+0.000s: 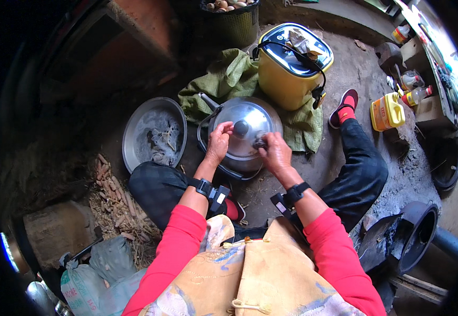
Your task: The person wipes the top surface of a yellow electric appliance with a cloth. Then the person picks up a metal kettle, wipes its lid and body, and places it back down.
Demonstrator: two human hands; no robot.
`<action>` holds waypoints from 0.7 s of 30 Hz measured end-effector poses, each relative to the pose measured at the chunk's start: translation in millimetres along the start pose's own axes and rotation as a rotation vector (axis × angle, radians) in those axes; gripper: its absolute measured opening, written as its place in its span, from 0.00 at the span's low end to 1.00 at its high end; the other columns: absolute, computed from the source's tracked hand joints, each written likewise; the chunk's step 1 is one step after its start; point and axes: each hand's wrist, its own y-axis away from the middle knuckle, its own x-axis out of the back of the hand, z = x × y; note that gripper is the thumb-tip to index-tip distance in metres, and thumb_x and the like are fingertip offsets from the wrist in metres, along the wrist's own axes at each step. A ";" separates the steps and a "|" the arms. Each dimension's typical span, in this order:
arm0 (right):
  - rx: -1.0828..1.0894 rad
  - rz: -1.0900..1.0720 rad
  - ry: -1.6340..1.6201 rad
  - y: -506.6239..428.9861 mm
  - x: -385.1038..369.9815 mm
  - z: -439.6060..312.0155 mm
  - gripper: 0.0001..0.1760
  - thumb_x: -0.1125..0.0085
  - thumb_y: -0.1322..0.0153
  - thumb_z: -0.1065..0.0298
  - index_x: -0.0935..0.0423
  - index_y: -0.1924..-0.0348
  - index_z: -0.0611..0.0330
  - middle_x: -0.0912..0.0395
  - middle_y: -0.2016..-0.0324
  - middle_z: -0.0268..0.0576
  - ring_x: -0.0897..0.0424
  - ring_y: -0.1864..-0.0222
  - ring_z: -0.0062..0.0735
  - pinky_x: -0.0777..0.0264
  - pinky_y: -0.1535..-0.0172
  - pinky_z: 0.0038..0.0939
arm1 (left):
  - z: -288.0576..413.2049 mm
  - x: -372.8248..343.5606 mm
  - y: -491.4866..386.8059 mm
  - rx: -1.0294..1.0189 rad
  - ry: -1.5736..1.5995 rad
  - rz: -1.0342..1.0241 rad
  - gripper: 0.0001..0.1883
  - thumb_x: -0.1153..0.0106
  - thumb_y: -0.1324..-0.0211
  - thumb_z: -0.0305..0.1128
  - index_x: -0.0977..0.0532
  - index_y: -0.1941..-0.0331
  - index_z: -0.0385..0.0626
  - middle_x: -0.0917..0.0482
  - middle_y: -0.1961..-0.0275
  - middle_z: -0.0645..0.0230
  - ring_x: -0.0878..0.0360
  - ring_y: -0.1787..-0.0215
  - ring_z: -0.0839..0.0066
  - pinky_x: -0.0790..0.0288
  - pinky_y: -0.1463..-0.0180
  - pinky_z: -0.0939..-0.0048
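Note:
A metal kettle (252, 114) with a lid, a dark round knob and a spout towards the upper left stands on the floor between my legs. My left hand (220, 141) is at the lid beside the knob, its fingers bent; what they grip, if anything, I cannot tell. In my right hand (275, 152) is a dark scouring pad (259, 141), pressed against the right side of the lid. A round metal basin (128, 134) with foamy water and a rag-like clump in it lies left of the kettle. The kettle's handle hangs down around its near side.
Behind the kettle, a yellow lidded appliance (288, 87) with a cable stands on a green woven sack (229, 75). A basket (243, 29) of eggs is farther back. Right: a yellow jug (387, 112), bottles and a dark metal pot (418, 237). Left: corn cobs (114, 189) and bags.

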 end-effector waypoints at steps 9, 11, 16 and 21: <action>0.267 0.135 -0.102 -42.0 -7.4 -41.1 0.13 0.37 0.39 0.66 0.26 0.61 0.51 0.27 0.65 0.47 0.24 0.59 0.51 0.28 0.60 0.45 | -6.0 -0.9 -1.9 -0.093 -0.153 -0.001 0.20 0.56 0.48 0.21 0.27 0.50 0.37 0.21 0.54 0.62 0.23 0.52 0.70 0.31 0.44 0.72; 0.289 0.104 -0.015 -42.6 -15.4 -44.3 0.12 0.38 0.39 0.66 0.25 0.62 0.51 0.27 0.67 0.46 0.24 0.61 0.50 0.28 0.62 0.44 | -5.6 -2.1 -0.9 -0.125 -0.220 0.009 0.19 0.54 0.49 0.22 0.26 0.51 0.38 0.21 0.55 0.59 0.22 0.52 0.65 0.30 0.45 0.69; 0.286 0.157 -0.102 -31.0 -23.2 -36.1 0.14 0.37 0.40 0.68 0.24 0.60 0.52 0.28 0.66 0.46 0.25 0.61 0.49 0.28 0.60 0.42 | -1.3 -3.5 4.0 -0.140 -0.304 0.071 0.18 0.52 0.50 0.23 0.25 0.53 0.39 0.21 0.55 0.58 0.23 0.52 0.62 0.30 0.44 0.69; 0.186 0.091 -0.150 -24.0 -21.9 -23.8 0.17 0.37 0.40 0.70 0.25 0.58 0.52 0.29 0.63 0.46 0.25 0.58 0.50 0.29 0.58 0.43 | -0.6 -3.5 1.1 -0.121 -0.262 0.033 0.20 0.55 0.49 0.20 0.25 0.51 0.38 0.20 0.54 0.63 0.23 0.51 0.72 0.31 0.44 0.72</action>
